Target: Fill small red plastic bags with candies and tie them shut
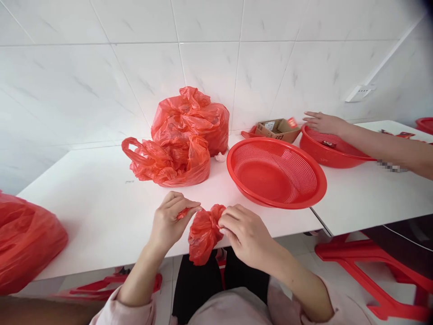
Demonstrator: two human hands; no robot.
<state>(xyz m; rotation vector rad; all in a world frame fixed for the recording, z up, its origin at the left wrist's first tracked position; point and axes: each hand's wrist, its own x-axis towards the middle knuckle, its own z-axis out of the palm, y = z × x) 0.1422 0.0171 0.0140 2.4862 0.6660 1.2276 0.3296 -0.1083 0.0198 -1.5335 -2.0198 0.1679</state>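
Observation:
A small red plastic bag (202,238), gathered and twisted at its neck, hangs between my hands at the table's front edge. My left hand (172,220) pinches a strip of the bag's red plastic between thumb and fingers. On the other side, my right hand (244,230) is closed on the bag's gathered top. What the bag contains cannot be made out. Just beyond my right hand stands a wide red plastic colander (267,178) with nothing in it. Past my left hand, an open red plastic bag (172,164) with a loop handle rests on the table.
A large full red bag (216,124) stands against the tiled wall. Another red bag (30,239) bulges at the left edge. A small cardboard box (284,132) sits behind the colander. At right, another person's hand (324,123) reaches over a second red basket (324,153).

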